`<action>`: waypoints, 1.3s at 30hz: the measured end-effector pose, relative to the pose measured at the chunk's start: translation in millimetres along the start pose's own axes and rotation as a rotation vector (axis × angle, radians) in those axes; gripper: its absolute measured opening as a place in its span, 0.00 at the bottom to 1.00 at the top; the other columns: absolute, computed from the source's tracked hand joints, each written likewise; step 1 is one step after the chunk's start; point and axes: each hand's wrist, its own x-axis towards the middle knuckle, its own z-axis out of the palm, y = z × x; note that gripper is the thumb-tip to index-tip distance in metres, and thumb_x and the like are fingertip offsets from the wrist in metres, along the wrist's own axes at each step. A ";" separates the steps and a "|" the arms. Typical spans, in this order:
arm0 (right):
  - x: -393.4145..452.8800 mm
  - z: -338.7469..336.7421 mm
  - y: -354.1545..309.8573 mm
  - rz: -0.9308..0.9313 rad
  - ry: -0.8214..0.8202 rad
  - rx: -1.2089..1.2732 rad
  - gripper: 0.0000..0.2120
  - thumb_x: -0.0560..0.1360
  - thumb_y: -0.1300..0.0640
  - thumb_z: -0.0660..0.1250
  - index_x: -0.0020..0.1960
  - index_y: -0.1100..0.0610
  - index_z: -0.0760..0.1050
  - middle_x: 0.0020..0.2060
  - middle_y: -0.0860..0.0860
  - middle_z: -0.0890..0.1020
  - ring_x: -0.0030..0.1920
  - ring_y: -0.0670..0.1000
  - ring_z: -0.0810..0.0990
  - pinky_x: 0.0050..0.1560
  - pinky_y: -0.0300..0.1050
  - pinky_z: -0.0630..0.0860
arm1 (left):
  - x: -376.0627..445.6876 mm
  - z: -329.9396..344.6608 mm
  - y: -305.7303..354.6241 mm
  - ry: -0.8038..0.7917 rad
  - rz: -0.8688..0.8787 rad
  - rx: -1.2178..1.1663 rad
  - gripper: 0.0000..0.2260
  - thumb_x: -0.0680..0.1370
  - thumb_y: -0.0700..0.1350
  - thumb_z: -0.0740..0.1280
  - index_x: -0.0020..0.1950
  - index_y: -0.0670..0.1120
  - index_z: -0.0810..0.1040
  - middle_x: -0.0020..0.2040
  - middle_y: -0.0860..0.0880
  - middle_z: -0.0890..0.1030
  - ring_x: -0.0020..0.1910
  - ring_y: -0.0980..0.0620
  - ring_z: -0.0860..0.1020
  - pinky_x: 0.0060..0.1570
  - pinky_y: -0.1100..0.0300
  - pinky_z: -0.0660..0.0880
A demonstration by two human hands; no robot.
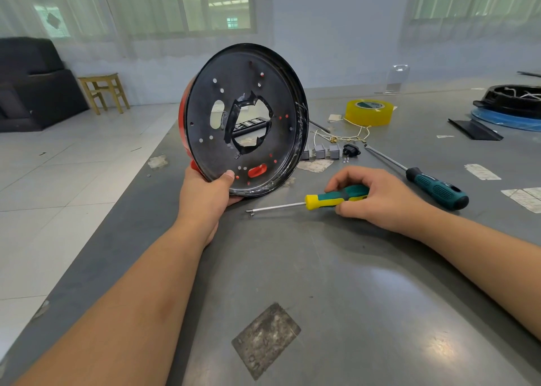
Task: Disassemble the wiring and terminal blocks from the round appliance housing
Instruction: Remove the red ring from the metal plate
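While the left hand (208, 192) grips the lower rim of the round housing (244, 119), thumb pressed on its black inner face, the housing stands on edge on the grey table (336, 283), tilted, its red outer shell showing at the left rim. The black face is bare, pierced by small holes and a ragged central opening. The right hand (371, 198) lies on the table just right of the left, its fingers curled round the green-and-yellow handle of a screwdriver (310, 202) whose shaft points toward the left hand. Beyond the right hand lie three grey terminal blocks (320, 151), a black socket (350, 150) and loose pale wires (342, 135). A second screwdriver (421, 175) lies just right of that hand, and a roll of yellow tape (368, 112) sits farther off.
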 end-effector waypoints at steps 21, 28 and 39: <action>1.4 31.9 -44.5 -0.354 -0.081 -0.639 0.21 0.79 0.34 0.55 0.53 0.47 0.78 0.47 0.44 0.79 0.50 0.47 0.76 0.52 0.47 0.73 | -1.9 1.9 1.7 -0.029 -0.007 0.013 0.17 0.81 0.36 0.70 0.56 0.60 0.74 0.58 0.51 0.84 0.54 0.48 0.86 0.45 0.51 0.85; 20.4 77.4 -75.7 -0.319 -0.146 -0.545 0.13 0.77 0.37 0.65 0.51 0.45 0.75 0.49 0.43 0.76 0.52 0.47 0.76 0.52 0.51 0.79 | -2.6 1.8 2.8 -0.021 0.006 0.033 0.18 0.80 0.36 0.71 0.54 0.60 0.74 0.59 0.49 0.84 0.56 0.46 0.85 0.51 0.43 0.85; 38.5 88.7 -73.2 -0.276 -0.158 -0.459 0.05 0.78 0.49 0.69 0.53 0.48 0.79 0.43 0.45 0.77 0.48 0.47 0.75 0.54 0.50 0.76 | -1.1 1.7 3.0 -0.013 -0.016 0.060 0.16 0.79 0.38 0.72 0.57 0.58 0.74 0.57 0.50 0.84 0.55 0.47 0.85 0.50 0.46 0.85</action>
